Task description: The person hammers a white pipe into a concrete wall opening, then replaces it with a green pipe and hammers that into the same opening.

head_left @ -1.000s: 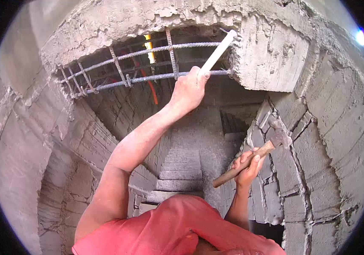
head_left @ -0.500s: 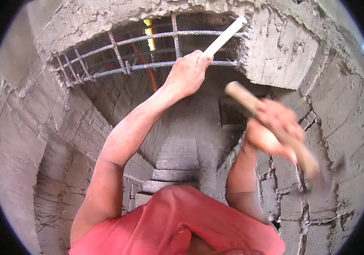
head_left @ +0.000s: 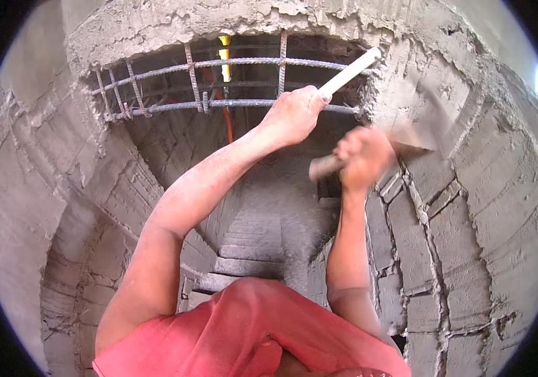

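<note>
My left hand [head_left: 293, 118] is wrapped round a pale, straight rod [head_left: 352, 72], which slants up to the right. Its far end overlaps the broken concrete edge at the right of the rebar opening; the rest is hidden in my fist. My right hand [head_left: 364, 158] grips a hammer by its wooden handle [head_left: 324, 168], lower and to the right of the left hand. Motion smears the hammer head [head_left: 435, 119], which shows in front of the rough concrete on the right.
Ribbed steel bars [head_left: 237, 103] cross the opening in the concrete [head_left: 219, 20]. Behind them hang a yellow-and-white object [head_left: 225, 60] and an orange cord [head_left: 228, 125]. Grooved block walls [head_left: 457, 251] flank me, and dusty steps [head_left: 250, 245] lie below.
The hammer has swung up and leftward, its head going from lower right to beside the concrete edge. My left hand keeps its hold on the rod; the whole view has shifted slightly.
</note>
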### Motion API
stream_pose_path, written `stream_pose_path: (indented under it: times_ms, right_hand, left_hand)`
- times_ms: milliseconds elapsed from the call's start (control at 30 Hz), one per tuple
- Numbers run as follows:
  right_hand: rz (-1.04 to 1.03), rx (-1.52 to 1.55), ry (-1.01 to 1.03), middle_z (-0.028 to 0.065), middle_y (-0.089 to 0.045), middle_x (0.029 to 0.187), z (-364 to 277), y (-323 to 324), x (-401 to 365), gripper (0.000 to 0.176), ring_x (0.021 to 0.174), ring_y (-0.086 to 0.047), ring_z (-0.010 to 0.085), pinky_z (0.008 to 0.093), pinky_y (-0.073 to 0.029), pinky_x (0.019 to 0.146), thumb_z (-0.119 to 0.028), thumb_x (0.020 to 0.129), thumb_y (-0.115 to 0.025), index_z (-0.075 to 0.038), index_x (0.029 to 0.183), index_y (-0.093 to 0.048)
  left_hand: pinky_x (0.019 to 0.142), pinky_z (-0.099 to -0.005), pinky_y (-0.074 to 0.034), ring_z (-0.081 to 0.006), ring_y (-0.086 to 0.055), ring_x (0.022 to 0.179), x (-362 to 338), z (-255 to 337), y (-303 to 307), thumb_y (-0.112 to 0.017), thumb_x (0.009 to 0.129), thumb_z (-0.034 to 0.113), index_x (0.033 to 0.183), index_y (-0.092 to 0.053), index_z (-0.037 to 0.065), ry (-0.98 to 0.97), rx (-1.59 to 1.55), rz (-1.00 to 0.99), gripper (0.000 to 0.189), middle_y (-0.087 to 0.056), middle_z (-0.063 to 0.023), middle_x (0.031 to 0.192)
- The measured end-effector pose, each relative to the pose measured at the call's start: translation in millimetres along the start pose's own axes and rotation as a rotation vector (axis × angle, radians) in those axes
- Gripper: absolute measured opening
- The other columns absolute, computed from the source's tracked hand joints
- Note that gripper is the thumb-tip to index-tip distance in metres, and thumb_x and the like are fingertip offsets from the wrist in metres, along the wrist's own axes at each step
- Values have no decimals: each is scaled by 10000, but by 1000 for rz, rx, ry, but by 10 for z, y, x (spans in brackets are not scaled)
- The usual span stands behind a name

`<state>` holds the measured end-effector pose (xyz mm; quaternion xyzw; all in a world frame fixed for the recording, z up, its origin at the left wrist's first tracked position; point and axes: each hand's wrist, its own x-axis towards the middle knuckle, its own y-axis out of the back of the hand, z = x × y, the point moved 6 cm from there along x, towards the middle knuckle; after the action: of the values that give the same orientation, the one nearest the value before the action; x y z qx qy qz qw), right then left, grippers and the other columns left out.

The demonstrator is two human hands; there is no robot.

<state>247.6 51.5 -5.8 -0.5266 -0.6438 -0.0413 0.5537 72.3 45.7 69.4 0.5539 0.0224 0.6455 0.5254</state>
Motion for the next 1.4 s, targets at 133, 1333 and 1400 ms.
stream_pose_path:
  times_ms: [133,1333,1400]
  right_hand:
    - [30,331,7,72,-544,760,-464,-82,-111,533,612,-499,218,392,-449,547,-623,919,-548,-100,1022,-567]
    - [169,106,211,15,-473,669,-414,-185,1,583,544,-494,154,338,-482,530,-707,918,-425,-137,904,-549]
    - [122,-35,-342,10,-501,712,-35,-129,-164,452,519,-469,149,316,-445,498,-589,986,-459,-146,952,-540]
  left_hand:
    - [735,-522,-476,-453,-602,852,37,23,46,-411,1048,322,943,-577,3,-87,30,18,375,-604,-239,858]
    - [759,-531,-490,-471,-603,888,30,78,-162,-376,1055,231,986,-561,-51,-54,-16,-124,344,-601,-276,895]
    - [757,-529,-491,-466,-603,878,-64,159,-177,-388,1045,210,990,-561,-48,-21,-55,-165,315,-600,-270,890]
